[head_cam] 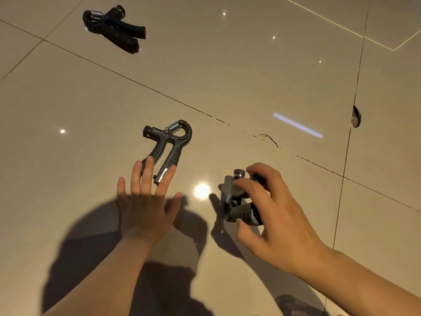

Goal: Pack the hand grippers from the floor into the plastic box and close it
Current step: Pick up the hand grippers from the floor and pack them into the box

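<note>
Far left and well away at the top of the view, a pair of hand grippers (114,27) lies stacked on the tiled floor (250,71), handles pointing right and down; neither hand is anywhere near it.

Nearer in, the left hand (144,201) hangs flat with its fingers spread and straight, holding nothing. Its fingertips overlap the handle ends of the middle hand gripper (167,149), though whether they touch it or hover just above I cannot tell. That gripper lies flat, its long axis running from the handle ends by the fingertips up and away to the spring and knob at the far end. So the thing lies straight ahead of the left hand, handles first, and my judgement is that this hand is the one to take it, closing round the two handles.

To the right, the right hand (271,208) curls its fingers and thumb round a third hand gripper (241,201), knob uppermost.

No plastic box shows anywhere in view
</note>
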Demonstrator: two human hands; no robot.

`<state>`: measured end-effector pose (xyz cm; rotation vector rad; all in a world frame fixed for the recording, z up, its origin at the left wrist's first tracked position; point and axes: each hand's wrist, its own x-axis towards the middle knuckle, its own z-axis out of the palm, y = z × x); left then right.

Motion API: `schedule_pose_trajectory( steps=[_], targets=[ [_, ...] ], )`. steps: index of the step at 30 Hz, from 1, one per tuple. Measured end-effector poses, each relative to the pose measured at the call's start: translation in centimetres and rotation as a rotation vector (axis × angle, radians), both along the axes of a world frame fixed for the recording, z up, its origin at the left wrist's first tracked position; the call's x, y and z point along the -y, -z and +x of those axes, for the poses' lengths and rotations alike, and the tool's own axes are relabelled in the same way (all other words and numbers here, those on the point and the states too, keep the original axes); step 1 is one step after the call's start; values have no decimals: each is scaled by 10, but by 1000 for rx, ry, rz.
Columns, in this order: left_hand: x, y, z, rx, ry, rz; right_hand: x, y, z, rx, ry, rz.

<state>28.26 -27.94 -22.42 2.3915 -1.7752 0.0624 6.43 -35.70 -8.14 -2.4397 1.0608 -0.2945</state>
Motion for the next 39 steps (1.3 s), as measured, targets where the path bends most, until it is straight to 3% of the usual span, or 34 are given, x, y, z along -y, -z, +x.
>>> schedule_pose_trajectory(
  steps=[5,9,16,21,31,39],
  targets=[
    [2,-9,1,-49,1,66,-8,7,-9,-8,-70,-81],
    [6,-16,3,-155,-39,-29,-11,12,-18,-2,-94,-102],
    [38,-27,6,-515,-150,-121,-8,12,-28,-14,93,-70],
    [24,-47,-2,-575,-116,-142,-17,21,-36,-52,40,-124],
    [16,-127,-2,-414,137,-240,-33,-1,-23,79,59,-106],
    [-30,-240,-5,-130,438,-137,-56,-101,-19,307,175,-21]
  ],
)
